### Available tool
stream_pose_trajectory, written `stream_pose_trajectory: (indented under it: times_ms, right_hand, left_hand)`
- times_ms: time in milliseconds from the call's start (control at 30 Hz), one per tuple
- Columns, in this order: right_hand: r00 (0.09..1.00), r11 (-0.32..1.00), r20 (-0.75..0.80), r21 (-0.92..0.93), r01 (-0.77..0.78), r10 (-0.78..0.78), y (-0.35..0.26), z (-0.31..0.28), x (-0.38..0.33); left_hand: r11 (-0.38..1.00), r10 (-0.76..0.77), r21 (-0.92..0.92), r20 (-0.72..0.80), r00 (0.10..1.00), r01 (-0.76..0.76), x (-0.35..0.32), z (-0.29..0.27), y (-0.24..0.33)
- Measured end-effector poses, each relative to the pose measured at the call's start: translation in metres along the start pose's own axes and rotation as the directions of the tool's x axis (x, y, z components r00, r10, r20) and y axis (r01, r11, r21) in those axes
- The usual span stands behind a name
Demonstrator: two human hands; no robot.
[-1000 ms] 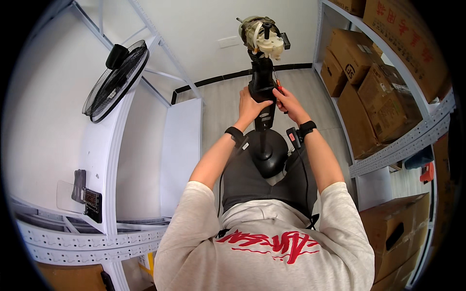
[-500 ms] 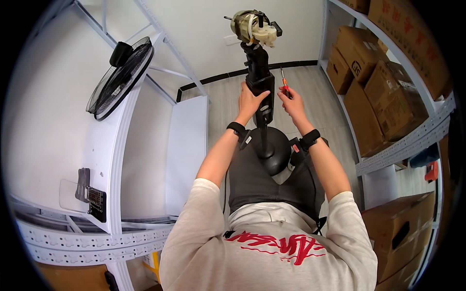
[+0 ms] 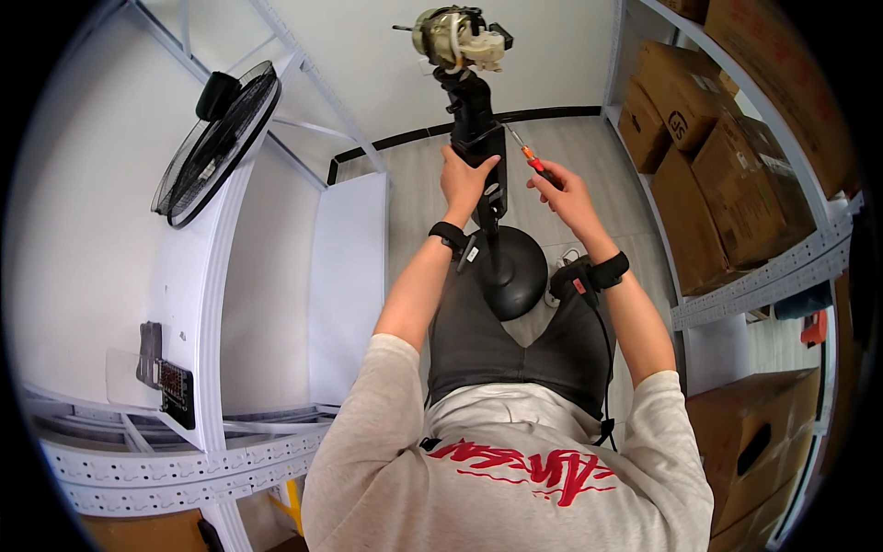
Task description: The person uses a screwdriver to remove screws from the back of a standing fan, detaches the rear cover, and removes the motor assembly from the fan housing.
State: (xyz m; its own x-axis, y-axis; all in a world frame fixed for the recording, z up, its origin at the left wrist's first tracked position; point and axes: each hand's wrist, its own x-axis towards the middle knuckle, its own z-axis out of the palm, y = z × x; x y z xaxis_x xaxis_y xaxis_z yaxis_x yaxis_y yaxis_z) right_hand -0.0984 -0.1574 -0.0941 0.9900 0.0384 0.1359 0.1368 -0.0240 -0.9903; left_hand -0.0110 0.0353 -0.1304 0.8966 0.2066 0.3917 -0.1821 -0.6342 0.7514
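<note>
In front of me stands a pedestal fan (image 3: 475, 106) without its blades, leaning a little, with its bare motor (image 3: 457, 41) exposed at the top. Its round black base (image 3: 517, 281) rests on the floor between my legs. My left hand (image 3: 464, 187) is closed round the black control housing below the neck, thumb across the front. A screwdriver (image 3: 531, 156) with a red, orange and black handle is in my right hand (image 3: 570, 200). The shaft slants up and left, its tip close to the housing's right side; whether it touches I cannot tell.
On the left, a white shelf (image 3: 204, 304) carries a black fan grille (image 3: 221, 152) and a box of small bits (image 3: 177, 391). Cardboard boxes (image 3: 736, 184) fill the rack on the right. A cable (image 3: 604, 354) hangs by my right leg.
My right hand has turned the screwdriver from nearly upright to slanting left, bringing its tip to the housing. The fan appears slightly further left and higher, with my left hand still on it.
</note>
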Motion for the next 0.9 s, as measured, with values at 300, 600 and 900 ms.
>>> stream_pose_trajectory:
  times_ms: [300,600,900]
  right_hand:
    - [0.980,0.989,0.130,0.016,0.149,-0.149,0.002,0.032,0.007]
    - [0.912,0.957,0.300,0.007,0.291,-0.280,-0.034,0.163,0.017]
    - [0.666,0.917,0.631,0.294,0.270,-0.398,-0.081,0.314,-0.027]
  left_hand:
    - [0.989,0.132,-0.096,0.207,0.969,-0.114,0.016,-0.046,-0.032]
    - [0.675,0.014,-0.738,-0.011,1.000,-0.017,-0.032,-0.216,0.019]
    - [0.848,-0.156,-0.520,-0.423,0.892,-0.099,-0.106,-0.378,0.005]
